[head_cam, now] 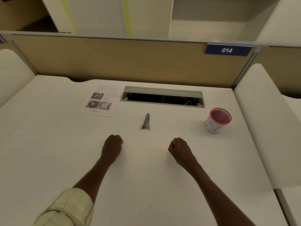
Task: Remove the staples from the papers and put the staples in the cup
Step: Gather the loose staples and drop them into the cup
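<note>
- A pale table (48,144) fills the view, backed by a tan partition (114,59) that carries a dark blue tag (227,50) reading "014".
- Above the partition stand cream cabinets (146,15), two with yellow-green stripes and one with an open recess on the right.
- Rounded cream dividers (260,115) flank the table on both sides.
- A long slot (162,97) with a raised metal flap is set into the far part of the table; cables seem to lie in its dark inside, though they are hard to make out.
- The papers (101,99), printed with text and grey pictures, lie flat at the far left, just beside the slot; any staple in them is too small to see.
- The staple remover (145,121), silver with pink ends, lies near the middle of the table, between the papers and the cup and apart from both.
- The cup (217,120), a red mesh pot wrapped in white paper with a hand-drawn mark, stands upright at the right; its inside cannot be read.
- The left hand (112,146) rests on the table as a fist, fingers curled in and holding nothing.
- The right hand (180,150) does the same, well apart from the left, both short of the staple remover.
- A pale rolled sleeve (68,207) covers the left upper forearm; both arms are cut off by the lower edge.
</note>
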`<state>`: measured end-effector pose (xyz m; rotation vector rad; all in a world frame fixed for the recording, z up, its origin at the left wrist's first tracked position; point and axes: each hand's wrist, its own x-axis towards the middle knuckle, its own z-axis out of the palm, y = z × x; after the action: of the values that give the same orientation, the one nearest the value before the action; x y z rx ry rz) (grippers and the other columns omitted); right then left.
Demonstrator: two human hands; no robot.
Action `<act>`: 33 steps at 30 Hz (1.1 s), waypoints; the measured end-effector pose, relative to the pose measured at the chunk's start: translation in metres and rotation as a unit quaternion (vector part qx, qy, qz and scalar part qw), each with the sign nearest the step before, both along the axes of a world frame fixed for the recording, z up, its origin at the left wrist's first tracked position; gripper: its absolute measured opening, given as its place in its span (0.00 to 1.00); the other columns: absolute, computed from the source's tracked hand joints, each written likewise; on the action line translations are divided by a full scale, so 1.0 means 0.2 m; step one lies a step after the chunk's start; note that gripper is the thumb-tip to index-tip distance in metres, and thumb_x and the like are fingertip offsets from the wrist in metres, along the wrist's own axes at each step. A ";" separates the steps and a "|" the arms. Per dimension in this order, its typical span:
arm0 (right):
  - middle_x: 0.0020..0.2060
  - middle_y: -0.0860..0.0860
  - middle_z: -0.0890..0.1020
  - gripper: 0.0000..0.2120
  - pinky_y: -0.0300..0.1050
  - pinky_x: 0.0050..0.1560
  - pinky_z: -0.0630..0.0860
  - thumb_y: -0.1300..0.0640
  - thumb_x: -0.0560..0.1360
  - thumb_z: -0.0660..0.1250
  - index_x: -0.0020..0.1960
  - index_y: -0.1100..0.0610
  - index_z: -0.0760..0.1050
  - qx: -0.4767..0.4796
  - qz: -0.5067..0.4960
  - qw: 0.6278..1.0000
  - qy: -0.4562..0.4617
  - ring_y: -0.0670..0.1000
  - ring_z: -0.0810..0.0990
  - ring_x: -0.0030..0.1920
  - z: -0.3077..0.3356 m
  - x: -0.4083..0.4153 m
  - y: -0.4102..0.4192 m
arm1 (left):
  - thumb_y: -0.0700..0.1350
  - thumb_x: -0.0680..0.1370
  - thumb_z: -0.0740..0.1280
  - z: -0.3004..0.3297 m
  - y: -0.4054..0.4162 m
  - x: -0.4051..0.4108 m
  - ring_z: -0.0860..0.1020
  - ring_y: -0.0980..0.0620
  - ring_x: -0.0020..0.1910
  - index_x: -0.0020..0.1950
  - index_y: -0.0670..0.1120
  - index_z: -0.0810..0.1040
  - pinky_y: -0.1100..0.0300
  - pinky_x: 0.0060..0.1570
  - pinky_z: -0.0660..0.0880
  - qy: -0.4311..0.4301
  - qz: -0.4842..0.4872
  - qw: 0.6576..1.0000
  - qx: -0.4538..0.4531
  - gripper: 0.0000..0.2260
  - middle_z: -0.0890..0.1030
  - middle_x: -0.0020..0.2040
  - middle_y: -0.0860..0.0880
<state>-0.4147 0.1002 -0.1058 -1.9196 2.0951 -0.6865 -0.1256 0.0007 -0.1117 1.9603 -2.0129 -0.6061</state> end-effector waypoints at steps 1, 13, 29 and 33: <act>0.34 0.57 0.74 0.08 0.47 0.32 0.65 0.61 0.74 0.58 0.38 0.63 0.70 0.004 -0.003 1.000 -0.002 0.57 0.71 0.33 0.00 0.00 0.00 | 0.35 0.76 0.62 0.00 0.01 0.00 0.78 0.44 0.44 0.43 0.43 0.79 0.54 0.42 0.73 -0.016 -0.010 1.000 -0.003 0.07 0.78 0.44 0.44; 0.35 0.59 0.76 0.07 0.52 0.34 0.69 0.63 0.74 0.60 0.38 0.64 0.69 0.019 -0.053 0.998 -0.040 0.58 0.73 0.35 0.15 -0.22 -0.07 | 0.32 0.74 0.59 0.16 -0.02 -0.52 0.78 0.48 0.42 0.42 0.42 0.76 0.61 0.39 0.71 0.109 -0.044 0.993 -0.027 0.09 0.80 0.42 0.48; 0.33 0.61 0.79 0.09 0.40 0.30 0.63 0.65 0.75 0.61 0.38 0.66 0.75 0.025 -0.245 0.969 -0.002 0.56 0.73 0.33 0.56 -0.90 -0.23 | 0.37 0.75 0.67 0.65 -0.11 -1.73 0.79 0.51 0.40 0.46 0.40 0.83 0.60 0.42 0.78 0.234 -0.295 0.926 -0.017 0.05 0.83 0.41 0.44; 0.41 0.64 0.83 0.08 0.41 0.34 0.65 0.66 0.75 0.63 0.45 0.69 0.79 0.061 -0.256 0.965 0.005 0.57 0.76 0.36 0.55 -0.95 -0.27 | 0.35 0.73 0.67 0.61 -0.13 -1.84 0.81 0.45 0.44 0.47 0.39 0.84 0.50 0.48 0.80 0.193 -0.318 0.928 0.000 0.08 0.84 0.43 0.41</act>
<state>-0.6049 0.0466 0.0051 -1.3217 2.5977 -0.6171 -0.4941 -0.0248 0.0110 1.0281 -2.3411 -1.0305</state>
